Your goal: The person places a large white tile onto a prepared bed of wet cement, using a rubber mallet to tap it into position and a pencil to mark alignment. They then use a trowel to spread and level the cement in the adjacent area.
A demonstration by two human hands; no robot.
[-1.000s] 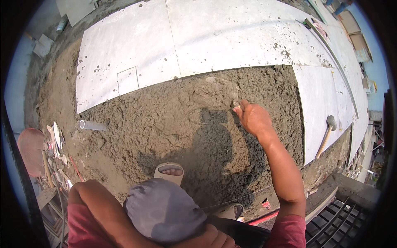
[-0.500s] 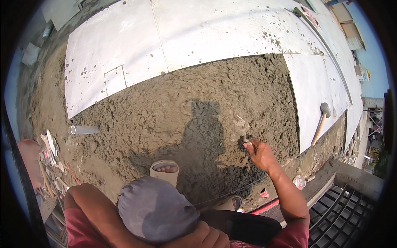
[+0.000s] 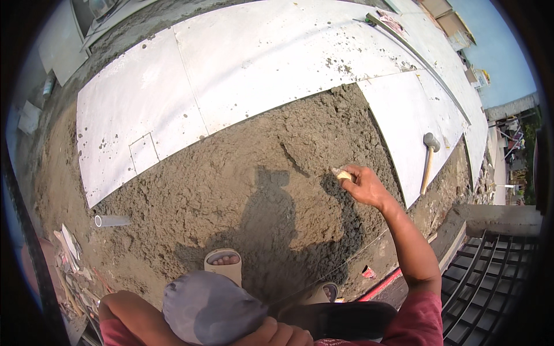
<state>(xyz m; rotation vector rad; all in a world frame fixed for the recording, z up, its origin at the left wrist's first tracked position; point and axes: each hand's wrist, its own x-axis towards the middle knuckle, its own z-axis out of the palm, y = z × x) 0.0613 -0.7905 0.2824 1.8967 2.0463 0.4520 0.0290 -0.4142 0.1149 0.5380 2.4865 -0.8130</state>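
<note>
Pinched in my right hand (image 3: 365,184) is the pale handle of a trowel (image 3: 345,175), held low over wet grey mortar (image 3: 231,150). The trowel's blade is hard to tell from the mortar; a dark slanting line shows just left of the handle. My left forearm bends around my grey-clothed knee (image 3: 210,305). At the lower edge, my left hand (image 3: 283,334) is closed with its fingers curled; the fingertips and anything inside them are hidden. A beige sandal (image 3: 224,266) on my left foot presses into the mortar.
Large white tiles (image 3: 242,69) border the mortar at the far side and right. A mallet (image 3: 429,161) lies on the right-hand tile, a long straight bar (image 3: 421,60) farther back. A white pipe (image 3: 112,221) protrudes at left. Dark metal grating (image 3: 485,288) stands lower right.
The trowel has moved up and away from me over the mortar, my right arm stretching farther out. The whole view has tilted. My left arm remains around the knee.
</note>
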